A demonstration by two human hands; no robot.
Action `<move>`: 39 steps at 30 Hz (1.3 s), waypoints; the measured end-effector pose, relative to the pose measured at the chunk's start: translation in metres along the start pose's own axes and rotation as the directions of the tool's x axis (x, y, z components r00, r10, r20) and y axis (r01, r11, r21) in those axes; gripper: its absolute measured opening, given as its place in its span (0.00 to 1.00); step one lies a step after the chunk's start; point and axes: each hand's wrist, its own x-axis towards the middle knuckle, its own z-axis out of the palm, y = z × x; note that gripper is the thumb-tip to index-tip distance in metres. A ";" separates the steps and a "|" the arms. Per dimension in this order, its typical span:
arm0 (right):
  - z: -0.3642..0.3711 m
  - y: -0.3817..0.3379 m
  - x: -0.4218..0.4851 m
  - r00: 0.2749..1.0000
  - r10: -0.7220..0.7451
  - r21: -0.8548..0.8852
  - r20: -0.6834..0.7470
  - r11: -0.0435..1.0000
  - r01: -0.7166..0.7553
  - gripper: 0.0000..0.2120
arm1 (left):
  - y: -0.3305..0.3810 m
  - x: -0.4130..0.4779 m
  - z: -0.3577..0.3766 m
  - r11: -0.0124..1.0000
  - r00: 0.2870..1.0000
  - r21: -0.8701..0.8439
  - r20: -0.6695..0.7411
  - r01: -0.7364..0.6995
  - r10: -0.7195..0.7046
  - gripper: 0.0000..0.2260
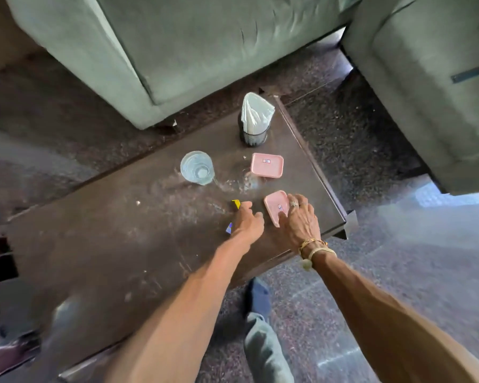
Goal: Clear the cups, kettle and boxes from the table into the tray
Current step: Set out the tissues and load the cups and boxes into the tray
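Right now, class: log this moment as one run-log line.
left hand: grips yellow box | right hand: grips near pink box | on table: far pink box, cup | tray: not seen

Grey-green sofa (177, 51) + armchair (432, 100) on dark speckled floor (357, 139), low dark wood table (103, 244), poss. daylight patch (443, 196) at R.

Just the one camera here, a wide-angle worn on the person's head. It looks steeply down and a bit forward, so the desk (108, 244) runs slanted across the middle of the shot, pretty near. The forearms (183, 294) come in from the bottom edge, right under the lens, with a foot (257, 297) on the floor (398, 244) between them. The sofa (205, 51) fills the top, farthest off, and its edges look bent by the lens.
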 end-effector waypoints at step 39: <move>-0.020 -0.032 0.111 0.988 0.143 0.571 -0.056 0.816 -0.086 0.23 | 0.076 0.085 -0.024 0.957 0.996 -0.288 -0.087 -0.022 -0.003 0.19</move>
